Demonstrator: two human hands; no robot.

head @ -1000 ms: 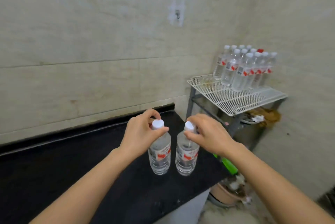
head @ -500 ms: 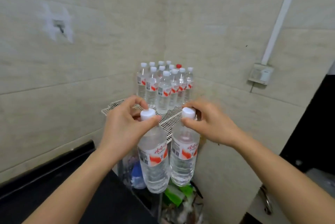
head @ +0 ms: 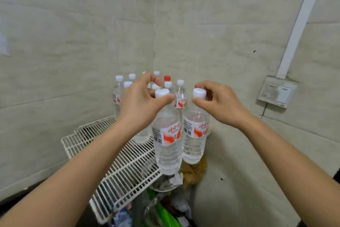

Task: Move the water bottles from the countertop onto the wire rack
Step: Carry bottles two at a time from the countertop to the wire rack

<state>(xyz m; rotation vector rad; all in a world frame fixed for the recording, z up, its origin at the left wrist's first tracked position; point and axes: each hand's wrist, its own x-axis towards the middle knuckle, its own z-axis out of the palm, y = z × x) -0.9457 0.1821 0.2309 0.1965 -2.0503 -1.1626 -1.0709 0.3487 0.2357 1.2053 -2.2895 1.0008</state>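
My left hand (head: 141, 103) grips a clear water bottle (head: 167, 145) by its white cap, and the bottle hangs in the air over the front right part of the white wire rack (head: 117, 168). My right hand (head: 219, 103) pinches the cap of a second water bottle (head: 195, 140), held just to the right of the first, past the rack's right edge. Both bottles carry red and white labels. Several more bottles (head: 119, 96) stand grouped at the rack's back corner, partly hidden behind my left hand; one of them has a red cap (head: 167, 78).
Tiled walls meet in a corner right behind the rack. A wall switch box (head: 276, 93) with a white conduit sits on the right wall. Under the rack lie plastic bags, a green item (head: 165, 215) and other clutter. A strip of black countertop (head: 11, 201) shows at the lower left.
Both bottles were lifted off the black countertop and carried right toward the rack. The view has turned to the corner, and the rack and its bottles are now much closer.
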